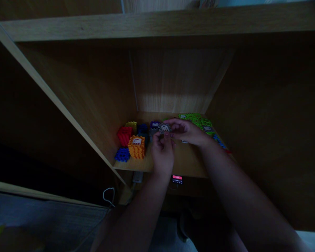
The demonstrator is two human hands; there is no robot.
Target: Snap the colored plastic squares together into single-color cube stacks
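Note:
Both hands meet over a wooden desk surface [189, 161] in a dim alcove. My left hand [162, 154] and my right hand [185, 131] pinch the same small grey toy block piece [164, 128] with a white window print. Just left of them stand an orange block cube [137, 147], a red block cube [124, 135], a yellow piece [132, 125] and a flat blue piece [122, 154]. A dark blue and purple block [154, 124] sits behind the grey piece.
Green block plates [199, 120] lie at the back right, with blue pieces [219, 141] along the right edge. Wooden side walls and a shelf [160, 24] enclose the desk. A small lit device [177, 179] and a cable [108, 196] hang below the front edge.

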